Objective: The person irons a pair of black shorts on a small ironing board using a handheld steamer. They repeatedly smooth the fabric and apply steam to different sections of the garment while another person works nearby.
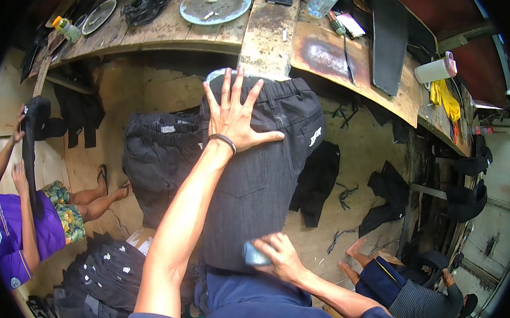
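A pair of black denim trousers (242, 180) with an elastic waistband lies stretched over the end of a narrow board, its waist toward the table and its lower part near my body. My left hand (234, 116) presses flat on it below the waistband, fingers spread. Lower down, by my lap, my right hand (282, 257) is closed round a light-blue, block-like thing (254, 255) against the cloth. Motion smears that thing, so its kind does not show. More black trousers (160, 159) hang just left of the pair under my hands.
A wooden table (217, 36) curves across the far side, bearing a round ash-strewn tray (214, 5), a scorched board (324, 53) and a white jug (435, 71). Dark garments are heaped (107, 281) at lower left. One person (34, 221) sits left; another (406, 290) is at lower right.
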Tool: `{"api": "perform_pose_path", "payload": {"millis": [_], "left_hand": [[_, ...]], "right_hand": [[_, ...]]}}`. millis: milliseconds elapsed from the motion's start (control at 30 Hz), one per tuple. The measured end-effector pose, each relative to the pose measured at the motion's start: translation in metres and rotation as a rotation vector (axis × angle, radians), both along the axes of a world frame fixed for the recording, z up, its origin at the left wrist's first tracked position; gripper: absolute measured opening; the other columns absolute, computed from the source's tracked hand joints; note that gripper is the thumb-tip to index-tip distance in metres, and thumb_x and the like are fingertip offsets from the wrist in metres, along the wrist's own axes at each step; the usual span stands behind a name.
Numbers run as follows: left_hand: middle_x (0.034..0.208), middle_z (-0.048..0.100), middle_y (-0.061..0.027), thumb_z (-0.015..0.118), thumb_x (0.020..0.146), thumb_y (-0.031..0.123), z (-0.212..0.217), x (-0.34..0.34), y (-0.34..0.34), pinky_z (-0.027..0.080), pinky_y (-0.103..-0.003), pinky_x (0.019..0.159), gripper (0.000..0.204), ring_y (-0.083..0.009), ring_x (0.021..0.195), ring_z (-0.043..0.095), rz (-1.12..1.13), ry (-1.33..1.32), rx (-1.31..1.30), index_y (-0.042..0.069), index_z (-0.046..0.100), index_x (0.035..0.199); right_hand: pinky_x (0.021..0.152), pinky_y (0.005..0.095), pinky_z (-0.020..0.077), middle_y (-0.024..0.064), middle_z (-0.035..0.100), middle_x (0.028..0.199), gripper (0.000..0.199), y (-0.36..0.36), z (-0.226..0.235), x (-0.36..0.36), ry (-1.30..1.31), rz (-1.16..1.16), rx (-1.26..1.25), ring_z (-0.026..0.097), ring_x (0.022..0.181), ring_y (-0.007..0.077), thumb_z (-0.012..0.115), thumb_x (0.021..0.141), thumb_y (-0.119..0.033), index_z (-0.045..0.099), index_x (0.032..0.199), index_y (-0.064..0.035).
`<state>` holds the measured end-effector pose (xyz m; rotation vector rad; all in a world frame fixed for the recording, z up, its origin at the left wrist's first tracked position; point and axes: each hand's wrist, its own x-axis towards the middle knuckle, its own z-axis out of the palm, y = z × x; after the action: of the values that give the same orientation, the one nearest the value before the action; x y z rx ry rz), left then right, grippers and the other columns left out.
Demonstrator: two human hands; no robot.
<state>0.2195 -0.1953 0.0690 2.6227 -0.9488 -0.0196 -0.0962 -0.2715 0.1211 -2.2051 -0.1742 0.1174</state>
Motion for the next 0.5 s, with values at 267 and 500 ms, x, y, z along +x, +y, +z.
{"api": "perform_pose_path", "payload": {"millis": [267,500], "left_hand": [[0.182,0.017,-0.0231,0.075,0.061,0.099,-0.003,-0.003,0.001,-0.006,-0.081,0.127,0.135,-0.0436,0.170,0.001,-0.004,-0.068,-0.078,0.027,0.041,0.170],[0.181,0.020,-0.0239,0.074,0.061,0.099,-0.001,-0.001,0.000,-0.005,-0.082,0.127,0.135,-0.0445,0.170,0.004,0.004,-0.058,-0.032,0.025,0.042,0.170]], "right_hand": [[0.097,0.0502,0.0544,0.0143,0.069,0.123,0.079,-0.021,-0.016,-0.004,-0.090,-0.206,-0.114,0.066,0.111,0.0347,0.102,0.059,-0.022,0.071,0.130,-0.0060],[0.083,0.0450,0.0583,0.0153,0.071,0.108,0.062,-0.062,0.015,0.116,-0.155,-0.426,-0.315,0.069,0.097,0.0374,0.101,0.070,-0.020,0.068,0.120,-0.0025]]}}
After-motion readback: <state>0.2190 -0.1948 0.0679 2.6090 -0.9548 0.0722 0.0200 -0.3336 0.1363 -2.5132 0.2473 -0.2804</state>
